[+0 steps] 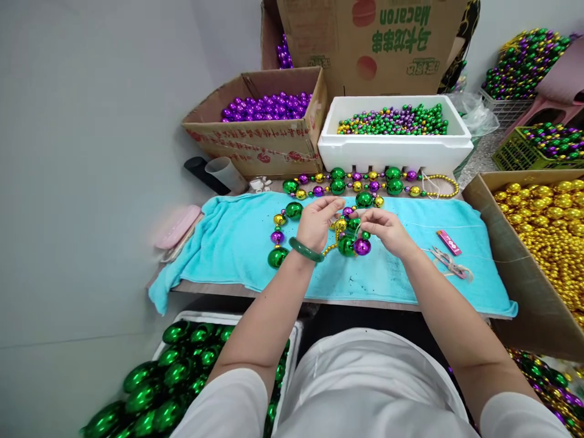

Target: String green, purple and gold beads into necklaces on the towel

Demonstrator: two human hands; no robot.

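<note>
On a turquoise towel (232,243) lies a bead necklace (277,258) of big green, purple and gold shiny balls, curving round beneath my hands. My left hand (316,226), with a green bangle at its wrist, is closed in a pinch at the strand; what sits between its fingertips is too small to make out. Opposite it, my right hand (387,231) pinches a thin pale cord just above a purple bead (362,246) and a green one. Small gold beads hang between the hands. Part of the strand is hidden behind my fingers.
A finished-looking bead strand (337,187) lies behind the towel. Small scissors (449,264) and a pink packet (449,242) rest at right. Around stand a purple-bead carton (255,146), a white foam box (396,149), a gold-bead carton (515,304) and green balls (177,371) below left.
</note>
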